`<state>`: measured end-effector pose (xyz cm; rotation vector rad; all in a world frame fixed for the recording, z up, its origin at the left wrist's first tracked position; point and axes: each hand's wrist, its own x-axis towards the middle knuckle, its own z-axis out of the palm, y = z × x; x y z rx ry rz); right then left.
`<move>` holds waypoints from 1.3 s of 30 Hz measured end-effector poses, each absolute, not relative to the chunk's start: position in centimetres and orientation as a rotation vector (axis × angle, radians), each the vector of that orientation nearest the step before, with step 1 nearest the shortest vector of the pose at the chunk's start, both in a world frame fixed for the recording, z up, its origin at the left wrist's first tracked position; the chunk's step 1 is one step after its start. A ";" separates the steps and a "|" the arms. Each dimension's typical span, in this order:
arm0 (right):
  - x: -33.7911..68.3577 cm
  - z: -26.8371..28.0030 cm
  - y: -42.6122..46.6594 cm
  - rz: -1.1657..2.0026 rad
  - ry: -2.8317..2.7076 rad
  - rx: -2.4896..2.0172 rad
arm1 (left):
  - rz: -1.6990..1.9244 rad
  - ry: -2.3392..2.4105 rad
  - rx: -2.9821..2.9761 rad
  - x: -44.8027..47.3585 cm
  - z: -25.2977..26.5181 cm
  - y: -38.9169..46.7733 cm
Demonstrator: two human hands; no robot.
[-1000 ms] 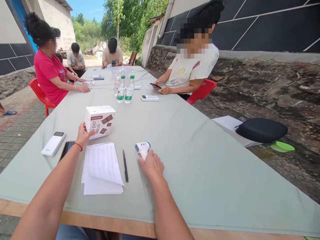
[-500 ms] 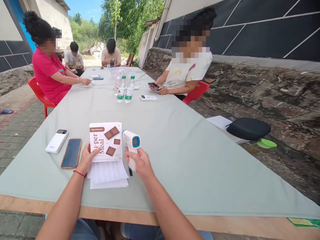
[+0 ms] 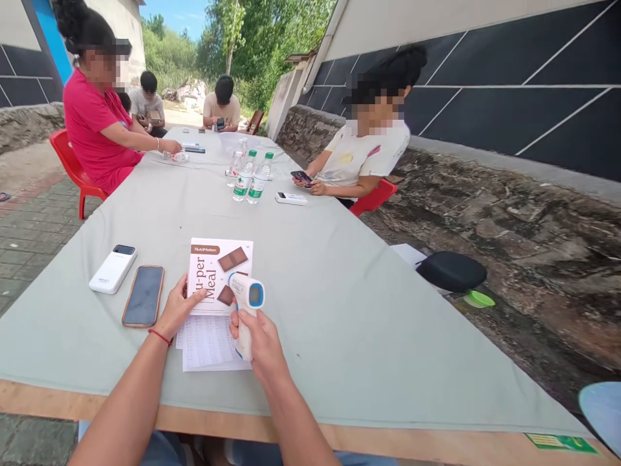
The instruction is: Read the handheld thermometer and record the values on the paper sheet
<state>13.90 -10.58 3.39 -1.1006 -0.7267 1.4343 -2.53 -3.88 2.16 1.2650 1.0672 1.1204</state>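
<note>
My left hand [image 3: 182, 304] grips the left edge of a white NutriMotion meal box [image 3: 202, 278] printed with brown squares, thumb across its front. In my right hand [image 3: 258, 336] is a white infrared thermometer [image 3: 247, 298] with a blue-rimmed display facing me. Its front end overlaps the right part of the box and hides some of the printing; whether they touch I cannot tell. Printed paper sheets [image 3: 213, 353] lie on the table below the box. Left of my left hand lie a phone [image 3: 143, 296] in an orange-brown case and a white power bank [image 3: 113, 269].
A grey-green cloth covers the long table [image 3: 363, 336]. Water bottles [image 3: 261, 178] with green caps stand further back, near another white power bank [image 3: 291, 199]. A person in pink [image 3: 99, 126] sits left, a person in white [image 3: 366, 152] right holding a phone; two more sit at the far end.
My right hand has brought the thermometer leftward, so it now overlaps the box. The box sits slightly further right in view, and the camera has tilted. The person in pink's hand has shifted.
</note>
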 end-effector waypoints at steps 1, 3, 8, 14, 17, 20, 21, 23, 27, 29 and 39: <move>14.0 3.3 -10.7 1.411 -0.733 -1.111 | 1.120 1.063 1.259 -2.5 2.1 -3.9; 14.3 3.3 -10.9 1.355 -0.747 -1.142 | 1.124 1.060 1.241 -2.4 2.0 -3.8; 14.4 3.4 -11.9 1.348 -0.793 -1.145 | 1.154 1.078 1.202 -2.3 1.6 -3.7; 13.5 3.0 -12.4 1.506 -0.793 -1.103 | 1.168 1.114 1.191 -2.3 1.4 -3.7; 12.9 2.6 -12.4 1.538 -0.766 -1.082 | 1.177 1.082 1.179 -2.4 1.1 -3.6; 12.2 2.5 -12.2 1.535 -0.717 -1.083 | 1.183 1.050 1.166 -2.4 0.9 -3.4; 11.9 2.5 -12.2 1.531 -0.702 -1.091 | 1.182 1.045 1.165 -2.5 0.8 -3.4; 11.5 2.5 -12.1 1.519 -0.677 -1.112 | 1.181 1.042 1.163 -2.5 0.9 -3.5; 11.0 2.5 -11.9 1.491 -0.671 -1.143 | 1.167 1.064 1.168 -2.4 1.4 -3.7; 11.0 2.5 -11.9 1.483 -0.678 -1.151 | 1.160 1.071 1.173 -2.4 1.6 -3.7; 11.1 1.7 -11.9 1.449 -0.730 -1.159 | 1.149 1.041 1.162 -2.5 1.4 -3.6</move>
